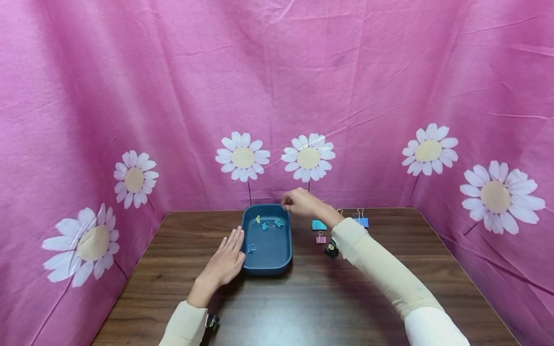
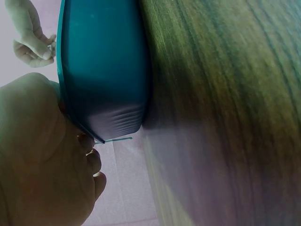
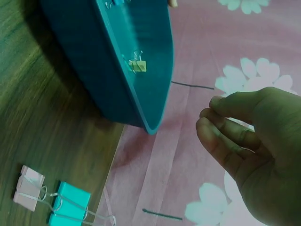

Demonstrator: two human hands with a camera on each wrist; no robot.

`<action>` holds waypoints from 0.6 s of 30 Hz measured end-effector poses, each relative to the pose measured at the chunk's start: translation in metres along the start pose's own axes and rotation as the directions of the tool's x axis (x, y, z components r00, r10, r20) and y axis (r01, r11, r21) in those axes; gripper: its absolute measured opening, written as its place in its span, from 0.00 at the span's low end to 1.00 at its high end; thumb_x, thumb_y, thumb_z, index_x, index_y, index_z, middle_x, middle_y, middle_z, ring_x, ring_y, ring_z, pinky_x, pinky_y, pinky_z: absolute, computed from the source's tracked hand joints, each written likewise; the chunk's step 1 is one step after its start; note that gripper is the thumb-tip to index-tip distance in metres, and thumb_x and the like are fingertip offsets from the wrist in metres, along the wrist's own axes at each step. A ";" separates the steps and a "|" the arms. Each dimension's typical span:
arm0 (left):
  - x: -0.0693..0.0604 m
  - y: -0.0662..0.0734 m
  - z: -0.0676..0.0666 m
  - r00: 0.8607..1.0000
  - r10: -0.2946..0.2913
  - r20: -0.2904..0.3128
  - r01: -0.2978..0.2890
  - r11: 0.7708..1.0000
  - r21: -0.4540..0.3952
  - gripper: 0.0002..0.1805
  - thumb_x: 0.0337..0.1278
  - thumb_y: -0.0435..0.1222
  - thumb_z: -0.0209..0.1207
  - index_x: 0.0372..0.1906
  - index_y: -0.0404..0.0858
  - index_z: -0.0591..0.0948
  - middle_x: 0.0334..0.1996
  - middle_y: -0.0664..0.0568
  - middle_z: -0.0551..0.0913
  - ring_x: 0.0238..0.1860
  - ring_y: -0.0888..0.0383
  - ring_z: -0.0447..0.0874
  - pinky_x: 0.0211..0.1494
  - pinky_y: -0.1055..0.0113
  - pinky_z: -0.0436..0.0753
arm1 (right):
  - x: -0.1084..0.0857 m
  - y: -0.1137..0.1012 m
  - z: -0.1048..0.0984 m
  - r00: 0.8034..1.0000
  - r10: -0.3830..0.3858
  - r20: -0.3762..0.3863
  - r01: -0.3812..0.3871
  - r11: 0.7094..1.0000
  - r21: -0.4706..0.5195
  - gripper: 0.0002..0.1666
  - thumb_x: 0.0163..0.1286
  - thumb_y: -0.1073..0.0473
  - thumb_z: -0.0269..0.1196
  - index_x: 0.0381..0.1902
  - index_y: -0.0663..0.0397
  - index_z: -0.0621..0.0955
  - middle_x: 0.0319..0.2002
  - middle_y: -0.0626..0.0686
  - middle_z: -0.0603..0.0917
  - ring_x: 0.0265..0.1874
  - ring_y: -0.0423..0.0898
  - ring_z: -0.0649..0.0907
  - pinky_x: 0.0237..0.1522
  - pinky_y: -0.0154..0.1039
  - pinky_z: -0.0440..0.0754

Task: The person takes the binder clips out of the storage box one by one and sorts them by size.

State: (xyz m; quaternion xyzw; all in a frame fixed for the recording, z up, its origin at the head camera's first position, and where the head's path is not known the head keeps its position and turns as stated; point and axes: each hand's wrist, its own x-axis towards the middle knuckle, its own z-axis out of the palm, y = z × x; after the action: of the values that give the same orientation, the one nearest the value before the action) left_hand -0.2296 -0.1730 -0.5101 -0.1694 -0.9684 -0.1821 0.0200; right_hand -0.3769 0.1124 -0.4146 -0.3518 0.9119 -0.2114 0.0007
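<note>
A dark blue-teal tray (image 1: 269, 259) stands on the table, with several small binder clips inside. Among them are a yellow binder clip (image 3: 138, 66) at the far end and a blue binder clip (image 1: 251, 248) nearer the front. Along the tray's left side rests my left hand (image 1: 226, 257), fingers straight and pointing forward. Over the far right corner hangs my right hand (image 1: 299, 202), its fingers loosely bent; in the right wrist view nothing shows between thumb and fingertips. Right of the tray lie a larger teal binder clip (image 1: 319, 225) and a pink binder clip (image 1: 321, 240).
Another large blue binder clip (image 1: 362, 222) lies further right, past my right forearm, which partly hides a clip there. A pink curtain (image 1: 368, 96) with daisies surrounds the wooden table (image 1: 182, 250) at the back and sides.
</note>
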 end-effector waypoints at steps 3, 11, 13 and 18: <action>-0.001 -0.001 0.000 1.000 0.001 -0.003 -0.001 1.000 -0.006 0.35 0.80 0.36 0.44 0.84 0.26 0.55 0.86 0.36 0.53 0.87 0.39 0.50 0.87 0.40 0.56 | 0.008 -0.003 0.007 1.000 -0.010 0.016 0.010 1.000 -0.016 0.06 0.74 0.64 0.66 0.39 0.53 0.90 0.37 0.49 0.92 0.35 0.41 0.87 0.45 0.40 0.89; 0.001 -0.001 0.000 1.000 -0.020 0.024 0.020 1.000 -0.016 0.36 0.82 0.37 0.44 0.85 0.29 0.53 0.87 0.39 0.49 0.88 0.42 0.47 0.89 0.43 0.54 | 0.024 -0.007 0.021 0.999 0.012 0.050 -0.009 0.997 -0.073 0.06 0.75 0.63 0.66 0.39 0.54 0.90 0.37 0.50 0.90 0.35 0.42 0.85 0.44 0.40 0.88; 0.001 -0.001 0.000 0.999 -0.022 0.026 0.023 1.000 -0.018 0.35 0.82 0.38 0.44 0.85 0.29 0.52 0.87 0.39 0.49 0.88 0.43 0.46 0.89 0.44 0.53 | 0.028 -0.008 0.024 0.998 0.023 0.061 -0.018 0.997 -0.080 0.06 0.75 0.63 0.66 0.39 0.55 0.90 0.37 0.51 0.90 0.36 0.44 0.85 0.45 0.41 0.88; 0.002 -0.001 0.000 0.999 -0.028 0.025 0.029 0.999 -0.021 0.35 0.82 0.38 0.44 0.85 0.29 0.52 0.87 0.39 0.50 0.88 0.43 0.46 0.89 0.44 0.54 | 0.035 -0.008 0.031 0.994 0.042 0.097 -0.031 0.994 -0.104 0.06 0.75 0.63 0.66 0.41 0.56 0.90 0.39 0.52 0.89 0.39 0.46 0.85 0.49 0.43 0.87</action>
State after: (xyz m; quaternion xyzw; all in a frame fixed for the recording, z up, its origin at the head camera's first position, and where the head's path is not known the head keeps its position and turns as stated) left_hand -0.2318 -0.1735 -0.5100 -0.1580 -0.9689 -0.1904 0.0035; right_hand -0.3936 0.0733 -0.4346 -0.3447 0.9267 -0.1465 0.0320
